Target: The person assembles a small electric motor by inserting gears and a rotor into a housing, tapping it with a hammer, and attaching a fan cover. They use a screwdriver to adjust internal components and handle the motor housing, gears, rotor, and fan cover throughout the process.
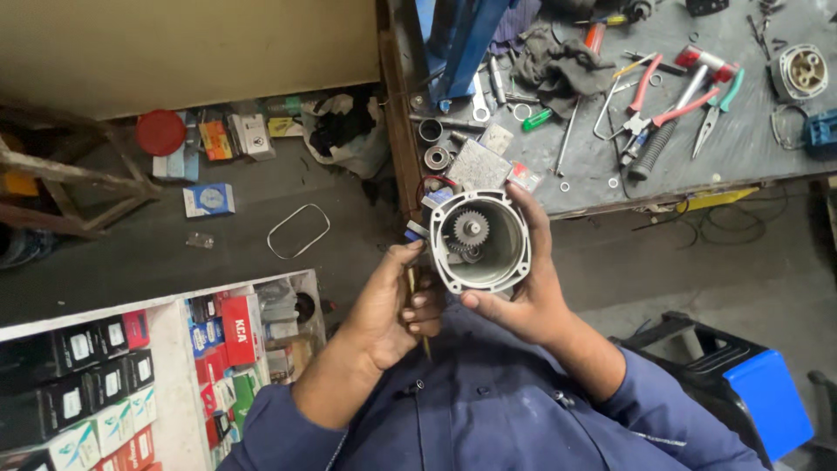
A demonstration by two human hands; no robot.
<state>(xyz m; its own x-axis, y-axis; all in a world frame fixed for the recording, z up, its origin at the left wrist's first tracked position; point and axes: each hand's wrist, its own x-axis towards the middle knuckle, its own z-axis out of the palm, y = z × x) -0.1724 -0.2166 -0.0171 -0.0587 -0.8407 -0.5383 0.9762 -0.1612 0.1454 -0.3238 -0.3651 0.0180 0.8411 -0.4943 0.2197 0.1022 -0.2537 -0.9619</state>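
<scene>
My right hand point(530, 288) cups a round grey metal gear housing point(481, 237), its open end facing up, with a small toothed gear point(472, 228) and shaft inside. My left hand point(392, 305) is against the housing's left side, thumb on the rim, and grips a thin yellowish-handled tool point(413, 292) that points down toward my blue shirt. Red wires point(433, 181) trail from the top of the housing.
A grey workbench point(750, 148) ahead carries pliers with red and green handles point(663, 109), a dark rag point(562, 65), wrenches, bearings point(436, 157) and another round housing point(800, 71). Shelves of small boxes point(105, 384) stand at left. A blue stool point(758, 397) is at right.
</scene>
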